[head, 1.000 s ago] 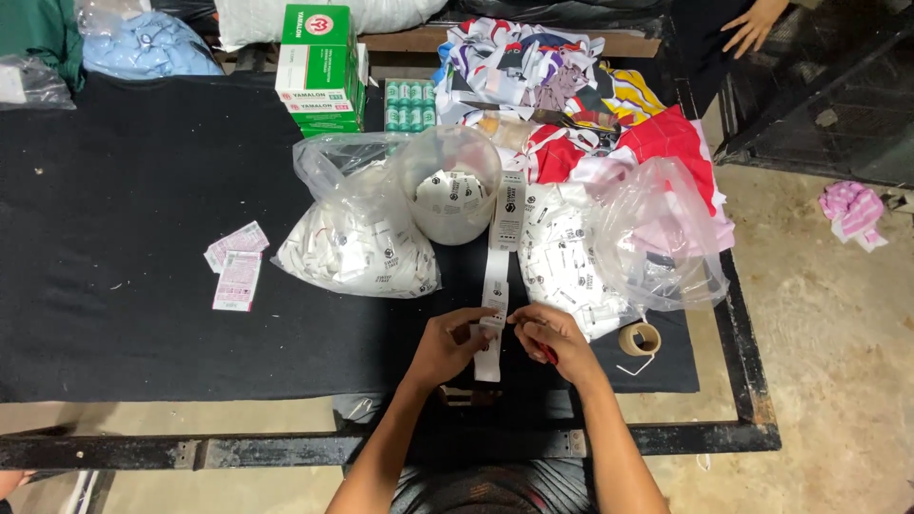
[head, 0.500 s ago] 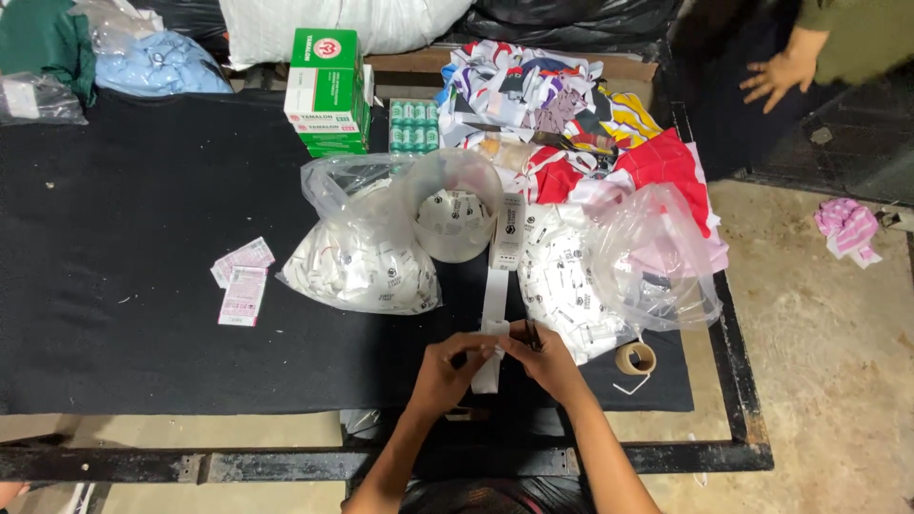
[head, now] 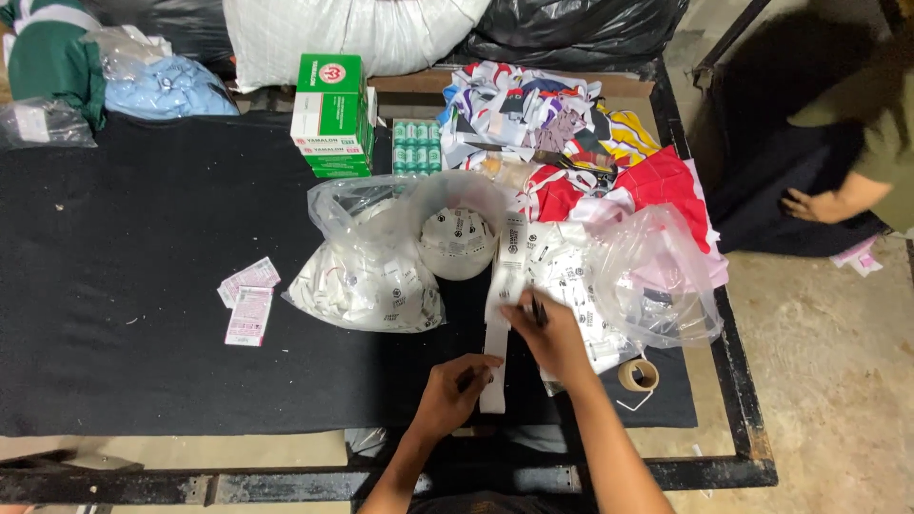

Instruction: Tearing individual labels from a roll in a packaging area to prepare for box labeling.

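A white label strip [head: 496,328] is pinched by both the left hand [head: 455,388] and right hand [head: 552,335], near the table's front edge [head: 286,419]; open black cloth lies leftward.

A black-topped table [head: 143,362] in a worn metal frame carries everything. On it lie clear bags of white tags [head: 367,286], pink slips [head: 249,300], a green-and-white box [head: 330,114], a tape roll [head: 638,374] — and bright cloth pieces [head: 609,162].

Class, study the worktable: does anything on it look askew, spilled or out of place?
A few pink-and-white tickets lie scattered at odd angles on the black table, apart from the clear bags of tags. Nothing looks spilled or damaged.
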